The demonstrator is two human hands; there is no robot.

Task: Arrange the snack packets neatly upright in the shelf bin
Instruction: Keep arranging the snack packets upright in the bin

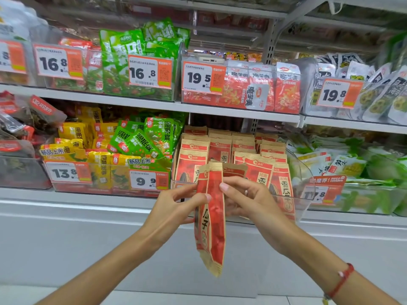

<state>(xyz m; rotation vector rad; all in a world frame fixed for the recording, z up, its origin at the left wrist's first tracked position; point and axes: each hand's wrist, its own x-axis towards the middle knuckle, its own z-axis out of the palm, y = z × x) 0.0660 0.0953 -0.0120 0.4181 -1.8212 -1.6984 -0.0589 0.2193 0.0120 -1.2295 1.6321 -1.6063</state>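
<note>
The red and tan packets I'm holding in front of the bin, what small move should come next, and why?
Probably lift the held packets up and over the clear bin's front wall, then stand them in the front row. Both the left hand and right hand pinch them near the top, and they hang below the bin's rim, while the sunflower seed packets inside stand upright.

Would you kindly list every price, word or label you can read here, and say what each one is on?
"16.8": tag on the upper left bin.
"16.8": tag on the green packets' bin.
"19.5": tag on the upper red packets' bin.
"19.8": tag at upper right.
"13.8": tag on the yellow packets' bin.
"9.9": tag beside it.
"新品上市": green strip.
"瓜子": held packets, pinched by left hand and right hand.
Small print, QR codes: unreadable.
</note>
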